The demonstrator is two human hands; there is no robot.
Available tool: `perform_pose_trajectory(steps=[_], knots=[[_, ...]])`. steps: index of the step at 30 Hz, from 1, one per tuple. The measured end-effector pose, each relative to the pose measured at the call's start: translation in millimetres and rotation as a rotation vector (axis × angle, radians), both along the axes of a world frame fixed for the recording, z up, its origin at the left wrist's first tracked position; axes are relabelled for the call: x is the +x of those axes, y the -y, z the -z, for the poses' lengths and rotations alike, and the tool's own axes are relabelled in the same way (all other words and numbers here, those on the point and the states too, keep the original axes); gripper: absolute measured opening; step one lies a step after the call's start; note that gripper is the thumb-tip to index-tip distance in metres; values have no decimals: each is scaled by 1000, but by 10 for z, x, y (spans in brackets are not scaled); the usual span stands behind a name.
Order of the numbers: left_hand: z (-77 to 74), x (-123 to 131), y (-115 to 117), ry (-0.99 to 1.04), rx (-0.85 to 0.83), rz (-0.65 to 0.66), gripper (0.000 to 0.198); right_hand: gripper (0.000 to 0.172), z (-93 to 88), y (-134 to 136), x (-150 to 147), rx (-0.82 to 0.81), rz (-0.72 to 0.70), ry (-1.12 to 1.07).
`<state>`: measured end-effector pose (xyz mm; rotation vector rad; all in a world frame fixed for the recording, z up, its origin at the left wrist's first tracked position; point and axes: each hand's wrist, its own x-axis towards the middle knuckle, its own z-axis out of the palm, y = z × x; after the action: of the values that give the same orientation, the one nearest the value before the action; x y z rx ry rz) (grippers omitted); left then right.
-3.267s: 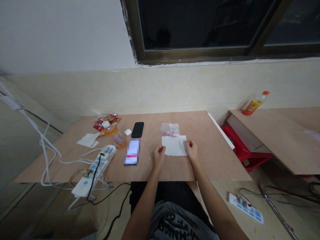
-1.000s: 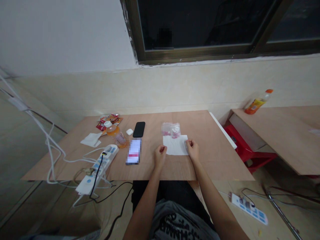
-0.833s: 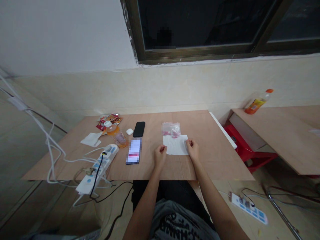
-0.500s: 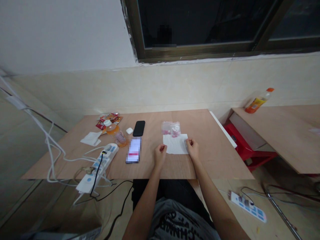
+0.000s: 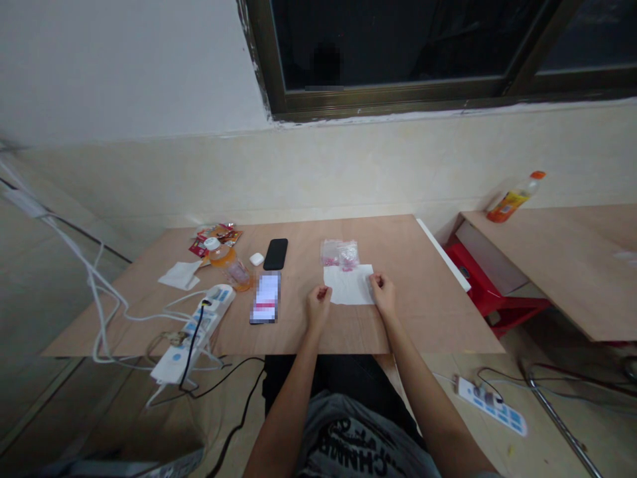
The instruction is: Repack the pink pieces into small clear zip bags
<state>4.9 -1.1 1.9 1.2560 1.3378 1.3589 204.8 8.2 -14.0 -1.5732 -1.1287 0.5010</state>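
Note:
A white sheet of paper [image 5: 351, 289] lies flat on the table between my two hands. My left hand [image 5: 318, 304] is closed beside the paper's left edge, thumb and fingers pinched together. At the right edge my right hand [image 5: 383, 292] is curled too, its fingertips overlapping the paper's border. Anything held in either pinch is too small to make out. Just beyond the paper are two small clear plastic bags [image 5: 340, 251] with tiny pink-red bits in them, their near ends meeting the sheet's far edge.
Left of my hands are a lit phone [image 5: 266, 297], a black phone [image 5: 276, 254], a white case [image 5: 257, 259], an orange drink bottle [image 5: 229, 266], red snack packets [image 5: 213, 238], tissue [image 5: 180, 275] and a power strip [image 5: 199, 332] with cables. Another table [image 5: 562, 265] holds a tilted bottle [image 5: 512, 199].
The view has shifted very slightly. Both hands, the paper and the bags keep the same places relative to each other.

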Motion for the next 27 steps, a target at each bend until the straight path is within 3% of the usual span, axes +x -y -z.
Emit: perform_pose_trajectory(steps=[27], knots=[[35,-12,-22,-19,6,-6,17,32,-16,-1,-6,-18,6,-3]])
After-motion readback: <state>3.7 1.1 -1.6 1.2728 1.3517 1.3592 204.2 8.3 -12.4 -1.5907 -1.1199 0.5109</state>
